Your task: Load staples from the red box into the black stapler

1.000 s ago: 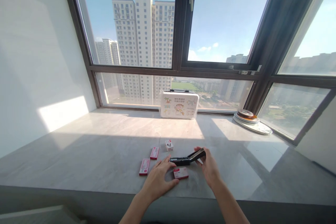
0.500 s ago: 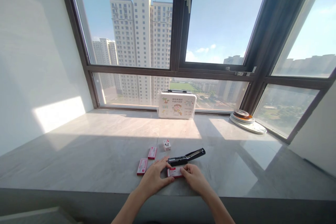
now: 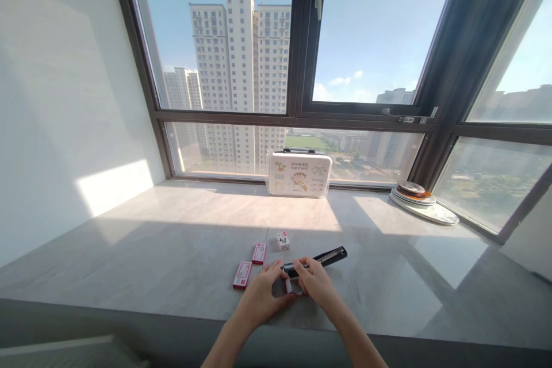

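A small red-and-white staple box (image 3: 289, 286) is tipped up between my hands at the front of the sill. My left hand (image 3: 264, 294) grips its left side between thumb and fingers. On its right side my right hand (image 3: 318, 283) is closed, fingertips at the box and partly hiding it. Just behind lies a black stapler (image 3: 331, 256), swung open, its hinge part covered by my right hand. To the left lie two more red-and-white boxes, a nearer box (image 3: 242, 274) and a farther box (image 3: 259, 253). A white cube-shaped box (image 3: 283, 241) stands behind the stapler.
A white carry case (image 3: 299, 175) with cartoon prints leans at the window. Stacked plates (image 3: 414, 201) sit in the right corner. The marble-look sill (image 3: 172, 264) ends at a front edge near my forearms. A wall (image 3: 64, 126) rises on the left.
The staple box has gone from lying flat to tipped up between my hands. My right hand has moved up and forward, over part of the stapler. The view has shifted slightly left.
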The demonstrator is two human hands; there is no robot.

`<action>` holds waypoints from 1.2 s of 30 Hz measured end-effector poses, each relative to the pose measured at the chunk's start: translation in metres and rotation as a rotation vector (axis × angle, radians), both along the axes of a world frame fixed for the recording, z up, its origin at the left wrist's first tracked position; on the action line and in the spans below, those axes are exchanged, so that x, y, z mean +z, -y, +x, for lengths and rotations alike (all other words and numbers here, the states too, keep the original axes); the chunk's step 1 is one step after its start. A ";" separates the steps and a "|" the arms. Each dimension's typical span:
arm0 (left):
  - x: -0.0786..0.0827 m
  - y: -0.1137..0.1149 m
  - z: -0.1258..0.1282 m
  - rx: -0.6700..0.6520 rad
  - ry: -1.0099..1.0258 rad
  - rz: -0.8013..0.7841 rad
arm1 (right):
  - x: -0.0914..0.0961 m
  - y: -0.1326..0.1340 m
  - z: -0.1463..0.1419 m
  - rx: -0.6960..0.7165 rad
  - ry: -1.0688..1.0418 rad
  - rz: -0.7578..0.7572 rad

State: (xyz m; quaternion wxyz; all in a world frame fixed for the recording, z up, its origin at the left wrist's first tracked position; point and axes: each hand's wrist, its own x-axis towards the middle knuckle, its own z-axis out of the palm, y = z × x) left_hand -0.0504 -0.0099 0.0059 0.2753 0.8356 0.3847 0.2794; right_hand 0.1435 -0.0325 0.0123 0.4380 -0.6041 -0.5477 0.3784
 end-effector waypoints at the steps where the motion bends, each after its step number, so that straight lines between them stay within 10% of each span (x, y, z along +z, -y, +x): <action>1: 0.001 0.000 0.000 -0.006 0.008 -0.003 | -0.005 -0.004 -0.006 -0.013 -0.042 -0.013; 15: 0.004 0.002 0.000 0.004 0.067 0.023 | 0.040 0.030 -0.001 0.197 0.600 0.158; 25: 0.015 0.020 -0.003 0.202 -0.091 0.188 | 0.024 0.047 0.048 -0.114 0.718 -0.066; 36: 0.023 0.034 0.036 0.229 -0.177 0.190 | 0.003 0.040 0.067 -0.100 0.616 -0.130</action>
